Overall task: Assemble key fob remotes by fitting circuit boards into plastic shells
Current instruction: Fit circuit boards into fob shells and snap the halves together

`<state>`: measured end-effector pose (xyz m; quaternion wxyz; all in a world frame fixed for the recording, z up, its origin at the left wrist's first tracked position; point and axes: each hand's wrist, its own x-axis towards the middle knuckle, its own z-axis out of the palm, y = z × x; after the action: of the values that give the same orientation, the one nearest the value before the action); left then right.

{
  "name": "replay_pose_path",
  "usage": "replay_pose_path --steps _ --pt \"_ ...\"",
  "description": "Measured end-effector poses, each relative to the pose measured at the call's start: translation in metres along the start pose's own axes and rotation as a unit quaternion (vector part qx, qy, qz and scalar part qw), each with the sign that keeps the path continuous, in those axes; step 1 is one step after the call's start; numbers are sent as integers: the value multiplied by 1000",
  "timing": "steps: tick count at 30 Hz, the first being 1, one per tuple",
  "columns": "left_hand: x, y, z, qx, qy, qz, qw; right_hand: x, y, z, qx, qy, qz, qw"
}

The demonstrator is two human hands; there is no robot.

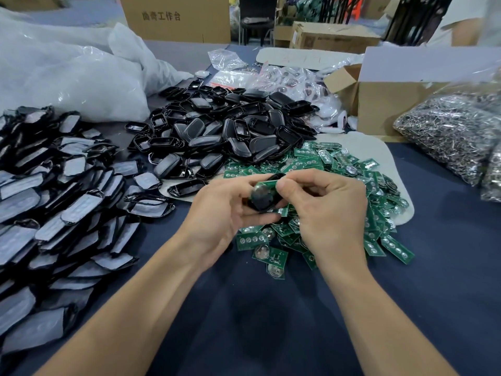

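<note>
l. hand fingers curl round a glossy black oval shell, held above the desk at the near-left edge of the green circuit board pile. r. hand thumb + forefinger pinch a flat green circuit board w/ round silver cell, against the shell's top end. black shell heap behind; film-faced cover stack at left. bare navy cloth nearest the person.
</note>
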<state>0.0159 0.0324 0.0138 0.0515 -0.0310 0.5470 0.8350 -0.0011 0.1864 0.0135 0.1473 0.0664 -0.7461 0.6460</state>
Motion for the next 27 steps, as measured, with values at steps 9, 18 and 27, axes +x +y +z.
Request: replay_pose_path --steps 9,18,27 --pt "2 3 -4 17 29 -13 999 6 -1 -5 -15 -37 4 999" --pt "1 9 -8 -7 -64 -62 996 3 -1 -4 5 -57 29 998" --pt "3 1 -5 99 86 49 990 -4 -3 1 -78 -57 -21 995"
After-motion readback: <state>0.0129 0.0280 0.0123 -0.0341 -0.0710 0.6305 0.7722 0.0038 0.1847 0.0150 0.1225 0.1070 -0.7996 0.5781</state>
